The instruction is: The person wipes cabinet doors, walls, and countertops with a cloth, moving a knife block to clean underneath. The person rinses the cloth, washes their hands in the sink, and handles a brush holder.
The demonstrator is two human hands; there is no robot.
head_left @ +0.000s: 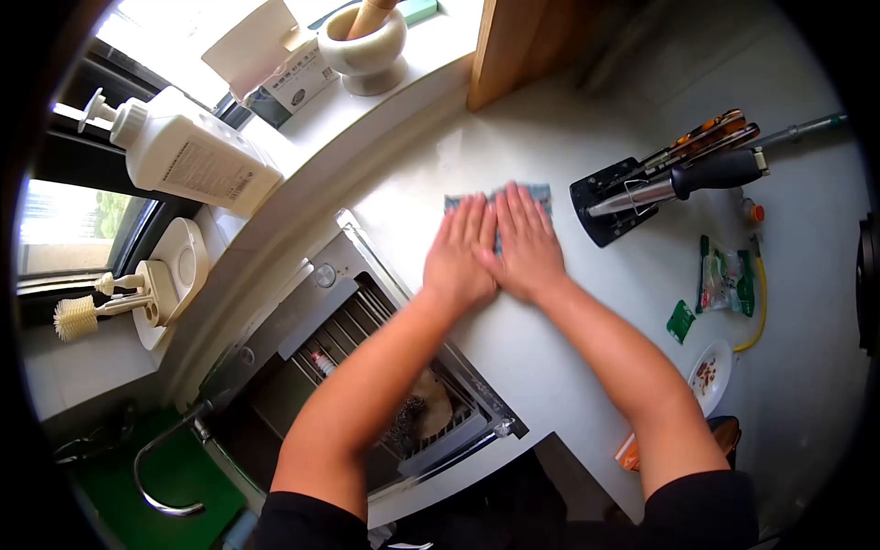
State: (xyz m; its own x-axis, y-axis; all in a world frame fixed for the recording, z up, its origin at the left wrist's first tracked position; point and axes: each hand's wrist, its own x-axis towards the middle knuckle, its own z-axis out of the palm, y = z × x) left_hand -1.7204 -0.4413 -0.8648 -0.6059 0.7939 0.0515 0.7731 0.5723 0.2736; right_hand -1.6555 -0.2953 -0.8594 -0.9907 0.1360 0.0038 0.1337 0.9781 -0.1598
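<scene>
Side by side, my left hand and my right hand lie flat with fingers stretched out, pressing on a blue-grey cloth on the white counter. The cloth shows past the fingertips and between the hands; the rest of it is hidden under them. The two hands touch at the thumbs. To the right of my right hand stands a black knife block with knives and a black-handled tool.
Left of my arms is a sink with a rack. A mortar, a box and a pump bottle stand on the ledge. At the right are green packets, a small plate and a yellow hose.
</scene>
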